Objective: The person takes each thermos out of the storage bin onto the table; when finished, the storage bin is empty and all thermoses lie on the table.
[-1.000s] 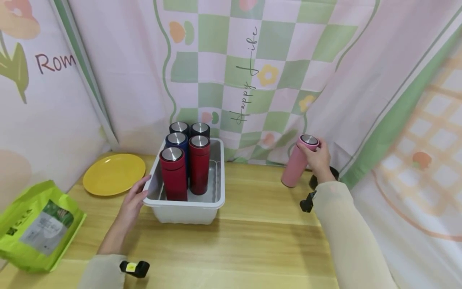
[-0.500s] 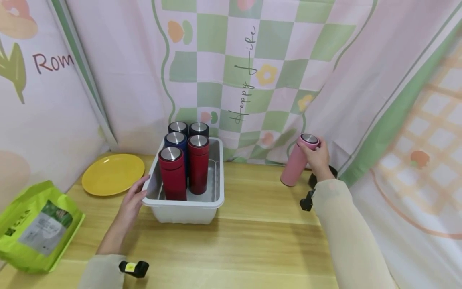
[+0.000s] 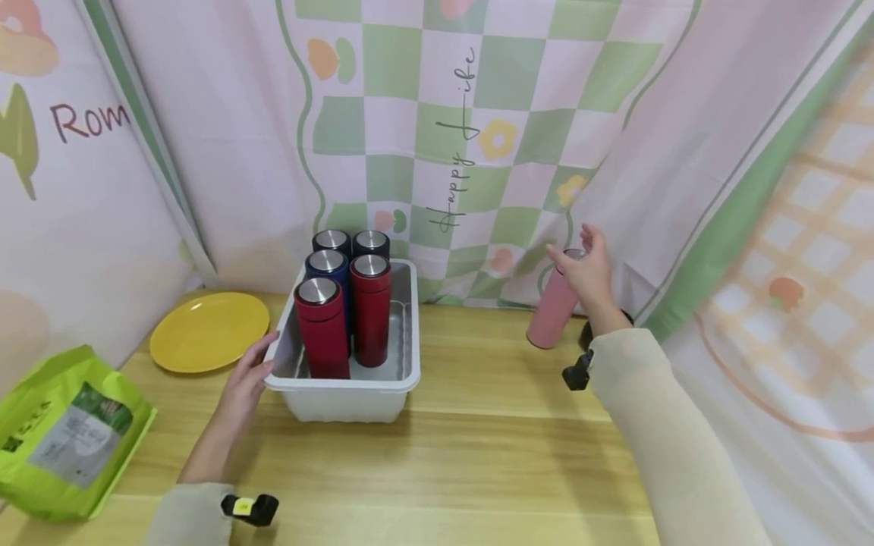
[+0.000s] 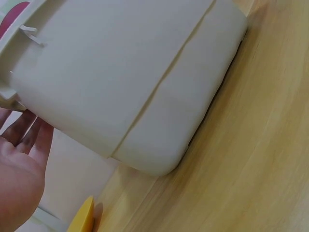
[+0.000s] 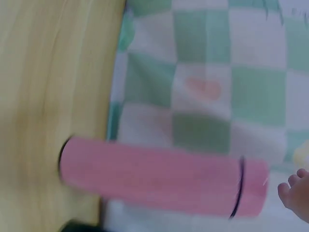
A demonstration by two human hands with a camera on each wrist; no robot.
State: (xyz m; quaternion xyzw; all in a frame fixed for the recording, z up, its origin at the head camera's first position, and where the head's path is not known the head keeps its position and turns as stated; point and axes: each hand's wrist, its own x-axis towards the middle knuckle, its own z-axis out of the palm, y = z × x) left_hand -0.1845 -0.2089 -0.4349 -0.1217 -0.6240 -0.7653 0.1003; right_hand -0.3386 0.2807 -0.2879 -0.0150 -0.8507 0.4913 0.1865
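In the head view, a pink thermos bottle (image 3: pixel 550 312) with a steel-topped lid stands upright at the back right of the table. My right hand (image 3: pixel 586 274) is around the level of its lid, fingers spread and off the bottle. The right wrist view shows a gap between the fingertips (image 5: pixel 286 192) and the lid end. My left hand (image 3: pixel 239 385) touches the left rim of a white plastic tub (image 3: pixel 344 402), its fingers (image 4: pixel 41 140) reaching up under that rim. Two red thermos bottles (image 3: pixel 322 337), a blue one (image 3: pixel 328 262) and two black ones (image 3: pixel 372 243) stand inside the tub.
A yellow plate (image 3: pixel 208 334) lies left of the tub, with a bright green bag (image 3: pixel 82 432) nearer the front left. Partly hidden behind my right wrist is a black object (image 3: pixel 586 335). A patterned curtain (image 3: pixel 471 174) hangs along the table's back edge.
My right hand has let go of the pink thermos bottle, its fingers spreading and lifting off the lid. The left hand stays at the tub's rim. The head view has shifted slightly.
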